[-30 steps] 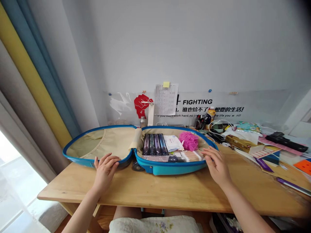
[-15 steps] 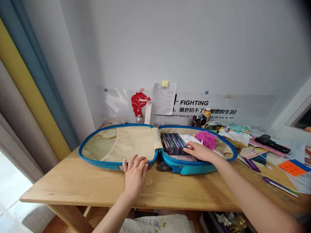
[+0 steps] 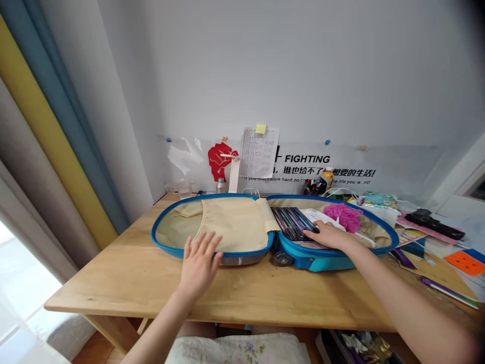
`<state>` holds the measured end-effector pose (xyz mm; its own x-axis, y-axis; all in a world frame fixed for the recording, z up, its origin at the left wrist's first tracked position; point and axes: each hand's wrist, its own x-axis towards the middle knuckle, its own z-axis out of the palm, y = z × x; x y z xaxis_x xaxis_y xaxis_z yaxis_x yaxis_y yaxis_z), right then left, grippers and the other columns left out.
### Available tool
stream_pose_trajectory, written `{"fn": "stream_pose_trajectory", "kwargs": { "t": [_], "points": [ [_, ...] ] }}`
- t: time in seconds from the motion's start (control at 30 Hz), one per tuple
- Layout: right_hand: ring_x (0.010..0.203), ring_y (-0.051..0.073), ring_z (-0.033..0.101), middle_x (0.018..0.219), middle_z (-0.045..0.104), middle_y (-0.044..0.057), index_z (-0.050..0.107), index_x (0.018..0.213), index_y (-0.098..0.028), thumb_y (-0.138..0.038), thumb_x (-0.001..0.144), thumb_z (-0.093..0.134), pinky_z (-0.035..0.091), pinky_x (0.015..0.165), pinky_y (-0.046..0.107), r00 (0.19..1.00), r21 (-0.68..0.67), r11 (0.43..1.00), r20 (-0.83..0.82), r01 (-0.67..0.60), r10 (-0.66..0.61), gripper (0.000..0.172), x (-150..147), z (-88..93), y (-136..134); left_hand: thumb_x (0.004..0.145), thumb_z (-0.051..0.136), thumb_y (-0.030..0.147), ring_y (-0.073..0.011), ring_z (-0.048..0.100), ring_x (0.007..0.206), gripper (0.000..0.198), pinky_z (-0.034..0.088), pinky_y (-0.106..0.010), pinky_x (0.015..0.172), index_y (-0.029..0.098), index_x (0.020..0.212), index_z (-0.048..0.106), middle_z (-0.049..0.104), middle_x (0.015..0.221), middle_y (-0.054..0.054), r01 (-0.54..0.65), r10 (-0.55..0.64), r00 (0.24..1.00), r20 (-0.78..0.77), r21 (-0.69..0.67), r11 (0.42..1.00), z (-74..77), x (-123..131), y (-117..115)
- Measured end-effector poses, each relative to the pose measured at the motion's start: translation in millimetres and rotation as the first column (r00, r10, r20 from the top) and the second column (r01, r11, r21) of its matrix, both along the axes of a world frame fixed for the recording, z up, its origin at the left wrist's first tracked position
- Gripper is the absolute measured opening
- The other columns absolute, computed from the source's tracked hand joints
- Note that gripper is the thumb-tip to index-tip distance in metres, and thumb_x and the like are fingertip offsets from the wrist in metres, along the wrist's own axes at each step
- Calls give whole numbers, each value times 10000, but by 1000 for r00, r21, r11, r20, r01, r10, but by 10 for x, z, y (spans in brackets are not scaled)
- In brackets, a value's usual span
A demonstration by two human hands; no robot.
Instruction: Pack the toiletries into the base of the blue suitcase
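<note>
A person's left hand point(image 3: 200, 264) is lying with fingers spread over the front edge of a blue-rimmed, beige-lined hard-shell suitcase point(image 3: 333, 263), which is resting unfolded on a light-brown wooden table point(image 3: 151, 293). Inside its right half, the right hand point(image 3: 329, 234) is touching a row of slim, dark, glossy packs point(image 3: 290, 222), its grip impossible to tell; a bright-pink mesh puff point(image 3: 343, 217) is sitting just behind.

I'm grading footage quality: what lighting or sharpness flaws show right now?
Head view: the lower-left edge is washed out by brightness; the upper-right corner falls dark; the right forearm blurs toward the frame's edge; small print on the paper sheet is unreadable; the open suitcase looks fairly sharp.
</note>
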<state>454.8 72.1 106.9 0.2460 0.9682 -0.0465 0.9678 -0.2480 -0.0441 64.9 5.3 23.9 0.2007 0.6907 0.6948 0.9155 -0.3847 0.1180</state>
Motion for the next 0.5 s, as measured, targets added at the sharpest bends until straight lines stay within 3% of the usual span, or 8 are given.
{"fn": "stream_pose_trajectory", "kwargs": {
  "t": [0.1,0.17,0.3,0.5],
  "points": [
    [1037,359,643,1210,636,212,553,1284,-122,-651,770,472,512,823,443,1000,-7,1000,-18,-12,12,743,-24,35,52,958,375,356,-283,419,1324,402,142,-527,1154,250,1292,572,534,1392,-80,-82,80,995,52,31,996,-82,-398,95],
    [1024,355,649,1177,663,190,593,1233,-132,-613,761,501,520,806,438,1000,-1,1000,-26,-10,10,680,-38,75,97,956,360,362,-300,362,1360,426,148,-548,1146,225,1304,564,483,1432,-110,-137,132,985,111,42,990,-146,-522,114],
    [1008,354,654,1162,673,166,594,1225,-157,-504,756,535,522,778,429,1000,64,998,-28,14,-13,586,-52,179,151,950,380,373,-311,301,1393,438,90,-595,1142,229,1333,535,441,1462,-119,-179,173,972,156,24,984,-228,-500,76],
    [1098,368,599,1276,579,201,431,1372,-136,-439,792,517,510,819,435,998,264,964,-56,32,-17,660,-14,474,38,947,408,367,-297,306,1393,416,113,-582,1147,247,1322,542,450,1458,-103,-180,173,970,173,24,983,-248,-457,48]
  ]
}}
